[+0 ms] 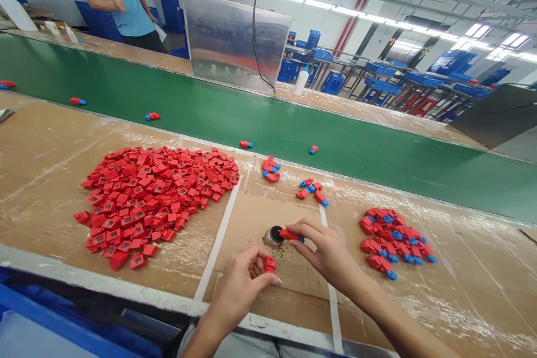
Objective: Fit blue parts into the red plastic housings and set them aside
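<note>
The right hand (321,243) has thumb and fingers pinched on a red-and-blue piece (289,234), its red end right at the mouth of the small cup (274,236); whether it touches the rim I cannot tell. The left hand (243,277) is closed on a red block (269,263), held just on the near side of the cup, its square opening showing. The cup looks dark inside, and brown specks (285,254) are scattered around its foot on a cardboard sheet (260,210). A strip of white tape (220,238) runs along the desk (46,179) to the left of the cup, and another (334,307) to the right.

Farther left of the cup lies a big heap of red blocks (159,196). Well to its right sits a group of red-and-blue pieces (394,238), and beyond it are two smaller clusters (312,190). Past those, a green belt (201,103) crosses beyond the cup, carrying a few spaced-out pieces (245,144). On the belt's far side from the cup stand a metal panel (235,39), a white bottle (301,81) and, farther left, a person in a blue shirt (126,0).
</note>
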`<state>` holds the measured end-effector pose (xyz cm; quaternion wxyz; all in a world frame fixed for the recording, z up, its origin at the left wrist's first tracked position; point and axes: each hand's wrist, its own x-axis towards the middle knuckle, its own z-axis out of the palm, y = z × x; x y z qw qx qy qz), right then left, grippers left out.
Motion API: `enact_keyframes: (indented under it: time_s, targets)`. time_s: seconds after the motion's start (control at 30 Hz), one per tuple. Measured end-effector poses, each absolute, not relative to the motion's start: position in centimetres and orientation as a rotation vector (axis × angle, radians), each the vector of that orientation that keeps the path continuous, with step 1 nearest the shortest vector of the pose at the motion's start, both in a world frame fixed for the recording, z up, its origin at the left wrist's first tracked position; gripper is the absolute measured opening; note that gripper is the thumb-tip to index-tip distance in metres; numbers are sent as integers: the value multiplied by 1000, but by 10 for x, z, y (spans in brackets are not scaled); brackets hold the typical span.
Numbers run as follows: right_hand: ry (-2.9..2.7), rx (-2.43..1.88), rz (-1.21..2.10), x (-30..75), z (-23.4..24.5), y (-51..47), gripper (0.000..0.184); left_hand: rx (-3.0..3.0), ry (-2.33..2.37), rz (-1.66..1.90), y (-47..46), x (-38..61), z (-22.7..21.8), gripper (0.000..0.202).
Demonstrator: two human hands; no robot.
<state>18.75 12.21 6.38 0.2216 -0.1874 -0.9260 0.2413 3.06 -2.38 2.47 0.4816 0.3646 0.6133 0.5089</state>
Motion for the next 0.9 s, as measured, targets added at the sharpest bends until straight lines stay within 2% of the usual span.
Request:
enact_keyframes:
  time_s: [0.2,0.33,0.6,0.9]
  targets:
    - [-2528,-520,653,188,74,118,19,870,1457,1205,-21,38,23,19]
    - [-2456,-551,775,197,81,103,16,809,1381,1234,-20,38,16,24]
    - [-2436,-581,956,207,57,81,17,816,1311,1226,-21,37,17,22]
    - [-2469,-550,1036,204,56,79,17,866,1293,1201,-22,35,18,21]
